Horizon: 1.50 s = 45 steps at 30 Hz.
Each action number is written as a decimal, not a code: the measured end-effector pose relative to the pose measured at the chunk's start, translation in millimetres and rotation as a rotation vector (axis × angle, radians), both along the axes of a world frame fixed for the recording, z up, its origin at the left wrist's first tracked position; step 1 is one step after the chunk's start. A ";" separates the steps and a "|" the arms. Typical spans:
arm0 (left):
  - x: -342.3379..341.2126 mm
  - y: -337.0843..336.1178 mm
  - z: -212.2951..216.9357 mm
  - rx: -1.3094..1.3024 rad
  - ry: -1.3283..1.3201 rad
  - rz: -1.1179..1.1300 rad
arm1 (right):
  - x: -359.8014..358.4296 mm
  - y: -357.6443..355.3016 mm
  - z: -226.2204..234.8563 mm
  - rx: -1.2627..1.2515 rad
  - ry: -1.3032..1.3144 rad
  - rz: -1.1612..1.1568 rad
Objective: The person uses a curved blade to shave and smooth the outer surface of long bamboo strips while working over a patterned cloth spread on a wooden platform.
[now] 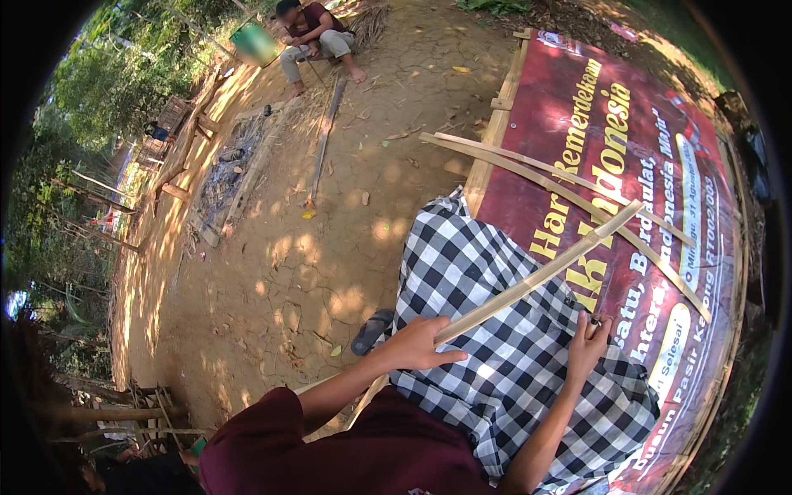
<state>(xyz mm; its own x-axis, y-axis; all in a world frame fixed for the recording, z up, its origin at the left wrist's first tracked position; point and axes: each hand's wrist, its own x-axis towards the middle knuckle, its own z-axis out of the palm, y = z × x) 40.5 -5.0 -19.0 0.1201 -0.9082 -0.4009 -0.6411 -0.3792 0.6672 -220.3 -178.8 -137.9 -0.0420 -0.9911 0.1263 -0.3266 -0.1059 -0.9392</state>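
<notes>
Held in the closed grip of my left hand [419, 345], a pale bamboo strip [540, 281] slants away and rightward above the checked cloth [450, 257], pointing out beyond my right hand [586, 345], whose grip I cannot tell.

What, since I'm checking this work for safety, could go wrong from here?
The bare left hand grips a bamboo strip, so its edges might splinter into the skin. The strip's far end overlaps two other bamboo strips in view, so swinging it could knock them askew. It also passes over the checkered cloth, where a rough edge might snag.
</notes>
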 end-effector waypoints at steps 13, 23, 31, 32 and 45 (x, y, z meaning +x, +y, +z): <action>-31.1 -47.8 38.5 -0.008 -0.422 -0.387 | 11.1 14.4 17.3 -0.309 0.320 0.225; -51.5 -27.0 107.4 -0.795 0.108 -0.291 | 16.8 -8.7 44.6 -0.306 0.265 0.060; -15.4 -45.3 46.4 -0.621 0.350 0.310 | 23.0 -4.3 68.3 -0.294 0.048 0.050; -7.4 -53.2 50.3 -0.612 0.452 0.403 | 23.5 -2.8 73.0 -0.271 0.035 0.056; -16.0 -117.2 147.8 -1.431 1.079 0.252 | 46.4 8.1 109.6 -0.057 -0.235 0.442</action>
